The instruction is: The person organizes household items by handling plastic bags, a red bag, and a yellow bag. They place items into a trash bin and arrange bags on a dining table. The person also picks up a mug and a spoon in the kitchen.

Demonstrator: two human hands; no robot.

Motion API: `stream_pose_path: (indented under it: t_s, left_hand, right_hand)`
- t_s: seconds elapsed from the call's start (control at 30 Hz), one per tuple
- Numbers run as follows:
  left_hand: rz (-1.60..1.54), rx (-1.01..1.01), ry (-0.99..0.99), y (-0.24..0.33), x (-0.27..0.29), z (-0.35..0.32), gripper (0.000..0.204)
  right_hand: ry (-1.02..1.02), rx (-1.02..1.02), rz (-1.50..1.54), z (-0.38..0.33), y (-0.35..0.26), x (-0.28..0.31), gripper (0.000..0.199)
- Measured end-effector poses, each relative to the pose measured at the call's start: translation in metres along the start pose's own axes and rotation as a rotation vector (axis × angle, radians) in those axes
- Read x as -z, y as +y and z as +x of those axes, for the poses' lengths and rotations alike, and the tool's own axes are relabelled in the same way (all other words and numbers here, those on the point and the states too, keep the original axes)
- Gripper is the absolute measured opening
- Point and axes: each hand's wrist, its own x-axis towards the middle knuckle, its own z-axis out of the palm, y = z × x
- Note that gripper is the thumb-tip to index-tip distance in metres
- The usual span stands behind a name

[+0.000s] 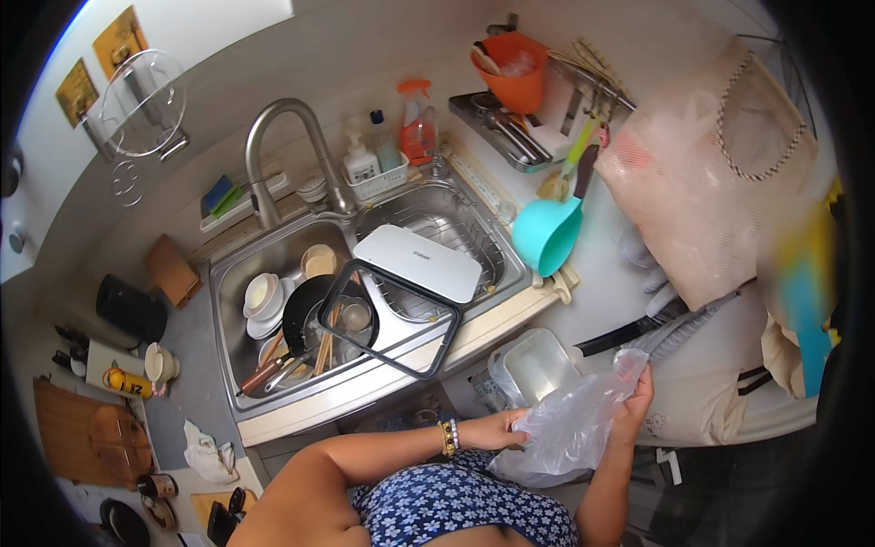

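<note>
Two hands: both on one clear plastic bag (570, 424), held near the body, right of the sink.
Sink (273, 383): far left, full of dishes, a black pan and chopsticks; white board and black frame lie across it.
Plastic bag: crumpled, just beside a clear lidded container (538, 365) on the counter.
Right hand (638, 397): fingers closed, pinching the bag's upper edge.
Left hand (501, 428): fingers curled into the bag's lower side.
Handling note: likely best to spread the mouth wide, keeping both grips firm.
</note>
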Motion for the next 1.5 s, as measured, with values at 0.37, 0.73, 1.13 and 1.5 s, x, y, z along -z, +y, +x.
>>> stream_pose_path:
  t_s: [0.37, 0.73, 1.13, 1.5]
  left_hand:
    - [-0.366, -0.361, 1.086, 0.030, 0.022, -0.190, 0.032]
    - [-0.103, -0.436, 1.683, -0.014, -0.058, -0.338, 0.024]
    - [0.330, 0.033, 2.158, -0.011, 0.003, -0.707, 0.052]
    - [1.138, -0.044, 1.861, 0.122, 0.021, -0.514, 0.047]
  right_hand:
    - [-0.572, -0.257, 0.000, 0.026, 0.037, -0.008, 0.029]
    - [-1.074, -0.331, 0.048, -0.021, 0.016, -0.128, 0.033]
    - [-1.286, -0.393, -0.165, -0.111, 0.015, -0.208, 0.040]
    - [-0.731, 0.003, -0.668, -0.044, -0.081, -0.074, 0.038]
